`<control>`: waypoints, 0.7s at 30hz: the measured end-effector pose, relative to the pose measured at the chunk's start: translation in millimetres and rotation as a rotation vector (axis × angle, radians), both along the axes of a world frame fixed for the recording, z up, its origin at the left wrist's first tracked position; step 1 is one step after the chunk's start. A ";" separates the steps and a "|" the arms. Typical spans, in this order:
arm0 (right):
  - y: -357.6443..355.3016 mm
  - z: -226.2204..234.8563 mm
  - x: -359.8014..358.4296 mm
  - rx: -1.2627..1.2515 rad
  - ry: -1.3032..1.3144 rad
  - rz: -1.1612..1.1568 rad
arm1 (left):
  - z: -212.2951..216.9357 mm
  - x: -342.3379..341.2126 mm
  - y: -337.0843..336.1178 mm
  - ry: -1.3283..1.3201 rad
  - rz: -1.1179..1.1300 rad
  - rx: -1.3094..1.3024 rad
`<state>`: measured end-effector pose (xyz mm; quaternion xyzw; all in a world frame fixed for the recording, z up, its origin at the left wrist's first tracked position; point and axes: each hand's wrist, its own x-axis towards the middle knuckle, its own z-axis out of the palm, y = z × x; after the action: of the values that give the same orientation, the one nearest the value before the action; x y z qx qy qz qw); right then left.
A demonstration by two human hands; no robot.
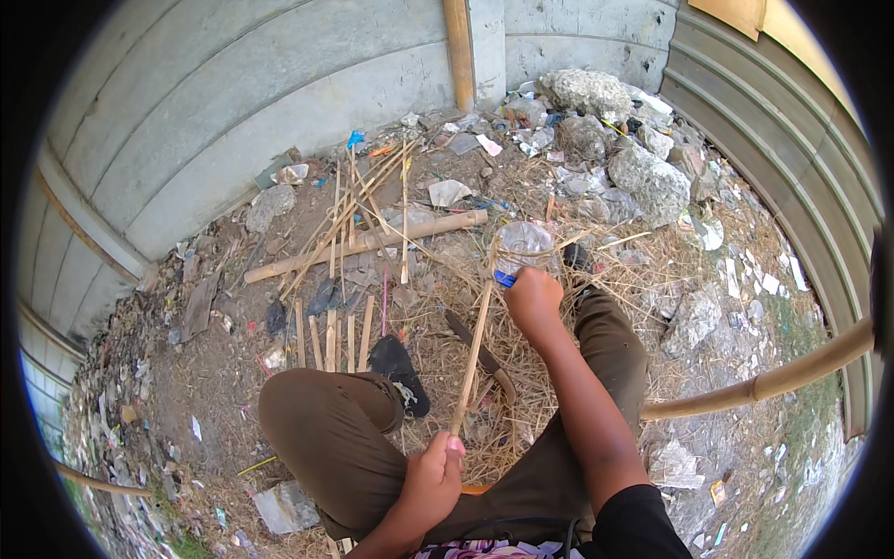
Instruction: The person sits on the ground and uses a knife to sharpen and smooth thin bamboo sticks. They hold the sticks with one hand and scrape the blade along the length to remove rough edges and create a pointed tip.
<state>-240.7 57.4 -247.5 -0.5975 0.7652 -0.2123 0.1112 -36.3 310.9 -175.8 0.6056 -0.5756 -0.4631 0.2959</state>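
Left hand [433, 480] clasping stick [477, 345] at near end, stretching forward, right hand [535, 298] gripping blue object [505, 279] beside far end.

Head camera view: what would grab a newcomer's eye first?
Probably the long pale strip slanting up from the person's left fingers past the right fingers, which hold something blue. A dark-bladed knife lies on the straw between the legs. Pale rubble is heaped at upper right.

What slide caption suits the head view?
Left hand grips a wooden strip at one end; right hand holds a blue object near the other.
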 end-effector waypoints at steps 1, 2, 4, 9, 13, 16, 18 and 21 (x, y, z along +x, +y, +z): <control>-5.0 -5.3 -2.2 -0.011 0.007 -0.011 | -0.1 -0.7 0.2 0.004 -0.005 0.001; -6.6 -5.5 -2.1 -0.020 0.012 -0.018 | -1.1 0.3 2.1 0.005 -0.006 0.005; -6.8 -6.3 -4.7 -0.063 0.000 -0.057 | -1.6 -1.0 5.0 0.007 -0.010 0.020; -17.9 -10.5 -23.4 0.211 -0.320 0.202 | -9.7 5.5 8.3 0.028 -0.005 0.000; -5.9 8.2 -23.7 0.266 -0.764 0.334 | -13.8 14.7 13.3 0.319 0.038 0.175; 13.4 -15.1 4.9 -0.005 -0.641 0.320 | -4.5 13.0 -1.3 0.573 0.117 0.347; 45.5 -11.8 37.7 -0.062 -0.559 0.372 | 2.9 16.7 -5.3 0.560 0.157 0.329; 80.9 -3.4 64.1 -0.319 -0.412 0.460 | 7.1 20.8 -2.9 0.515 0.150 0.260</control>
<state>-176.6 138.2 -250.9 -0.7088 0.5292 -0.4146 0.2135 -15.5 308.0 -168.7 0.5419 -0.3714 -0.6479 0.3855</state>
